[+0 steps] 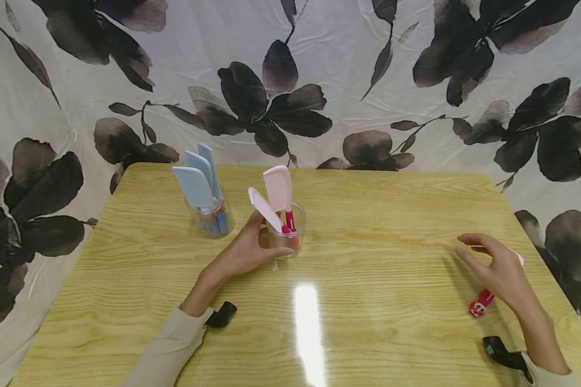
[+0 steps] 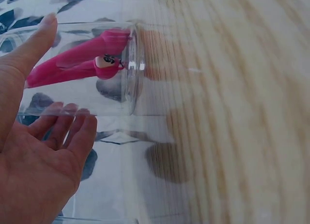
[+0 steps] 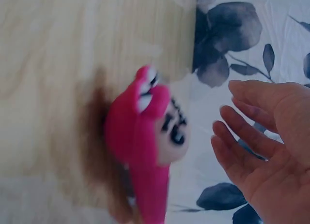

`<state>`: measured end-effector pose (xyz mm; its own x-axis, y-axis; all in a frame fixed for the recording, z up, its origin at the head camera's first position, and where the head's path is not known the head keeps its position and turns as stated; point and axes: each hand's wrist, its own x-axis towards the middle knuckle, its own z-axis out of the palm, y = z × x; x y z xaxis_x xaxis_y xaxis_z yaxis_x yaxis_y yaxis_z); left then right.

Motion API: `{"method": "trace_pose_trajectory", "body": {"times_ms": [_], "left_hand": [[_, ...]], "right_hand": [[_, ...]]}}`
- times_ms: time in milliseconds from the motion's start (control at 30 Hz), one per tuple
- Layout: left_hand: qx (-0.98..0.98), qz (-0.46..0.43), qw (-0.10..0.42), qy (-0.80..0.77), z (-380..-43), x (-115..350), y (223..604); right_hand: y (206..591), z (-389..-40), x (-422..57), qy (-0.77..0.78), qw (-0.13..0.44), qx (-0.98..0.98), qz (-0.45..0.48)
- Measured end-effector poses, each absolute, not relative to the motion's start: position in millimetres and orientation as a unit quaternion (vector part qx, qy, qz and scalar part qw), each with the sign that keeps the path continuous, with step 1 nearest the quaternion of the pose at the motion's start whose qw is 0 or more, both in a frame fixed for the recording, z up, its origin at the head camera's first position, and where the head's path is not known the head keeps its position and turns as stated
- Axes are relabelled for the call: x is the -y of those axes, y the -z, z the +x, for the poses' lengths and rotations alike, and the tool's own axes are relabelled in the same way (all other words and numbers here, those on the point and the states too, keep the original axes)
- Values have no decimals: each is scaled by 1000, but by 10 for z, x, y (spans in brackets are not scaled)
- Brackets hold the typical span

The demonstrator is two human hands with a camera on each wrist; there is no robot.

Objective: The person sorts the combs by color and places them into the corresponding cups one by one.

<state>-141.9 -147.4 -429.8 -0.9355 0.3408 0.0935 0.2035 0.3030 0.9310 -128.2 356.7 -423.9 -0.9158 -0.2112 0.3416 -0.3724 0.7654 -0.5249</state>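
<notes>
My left hand [image 1: 239, 251] holds a clear jar [image 1: 301, 217], thumb on the near side and fingers round the far side. Two pink combs, one upright comb [image 1: 278, 188] and one leaning comb [image 1: 265, 208], stand in it. Their dark pink handles [image 2: 72, 57] show through the jar wall in the left wrist view. At the right, my right hand [image 1: 502, 274] hovers with loosely bent fingers and nothing in them. Beneath it a third pink comb [image 1: 484, 301] lies on the table, partly hidden by the hand; its character-shaped handle end [image 3: 138, 132] fills the middle of the right wrist view.
Left of my left hand stands another clear jar [image 1: 228, 219] with several light blue combs [image 1: 193, 185]. The wooden table [image 1: 377, 226] ends at the back against a floral cloth [image 1: 358, 118]. A bright reflection lies in front of the pink combs' jar.
</notes>
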Motion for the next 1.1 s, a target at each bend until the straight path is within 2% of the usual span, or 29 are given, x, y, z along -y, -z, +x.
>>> {"method": "trace_pose_trajectory", "body": {"times_ms": [433, 1100], "left_hand": [[-804, 168, 57, -567, -1416, 1482, 4305], [-802, 174, 60, -568, -1421, 1476, 4300]], "right_hand": [[4358, -1111, -3926, -276, 95, 946, 142], [4442, -870, -4247, -256, 96, 957, 97]]}}
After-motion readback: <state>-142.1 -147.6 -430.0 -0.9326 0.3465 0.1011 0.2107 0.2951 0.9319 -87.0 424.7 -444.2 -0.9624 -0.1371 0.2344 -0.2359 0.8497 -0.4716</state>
